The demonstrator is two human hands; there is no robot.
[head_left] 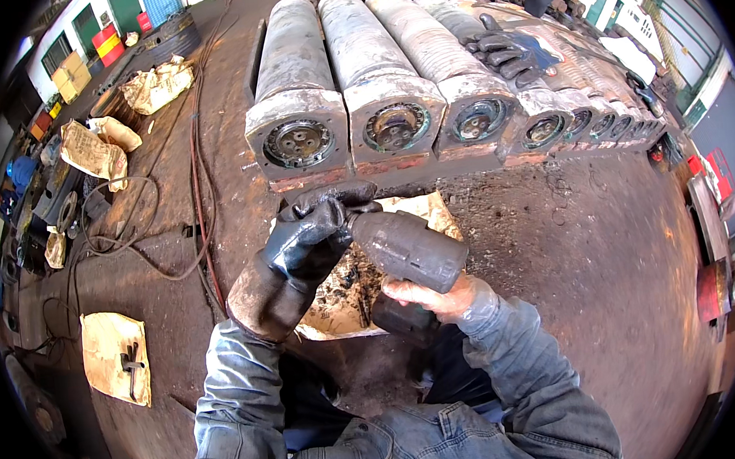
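Observation:
A dark, grimy cordless impact wrench (pixel 409 248) is held out in front of me, its nose pointing up and left. My bare right hand (pixel 441 297) is wrapped round its handle, with the dark battery base (pixel 402 318) showing beside the fingers. My left hand (pixel 305 237), in a shiny black work glove, is closed at the tool's nose. Whatever the gloved fingers grip there, a socket or just the nose itself, is hidden. Under the tool lies a brown paper sheet (pixel 339 311) with small dark parts scattered on it.
A row of heavy grey cylinders (pixel 390 119) with square flanged ends lies ahead. Black gloves (pixel 508 52) rest on them. Hoses (pixel 200 172) run along the floor at left. Another paper sheet (pixel 115 371) holds a T-shaped metal tool (pixel 132 366). Red metal pieces (pixel 712 288) stand at right.

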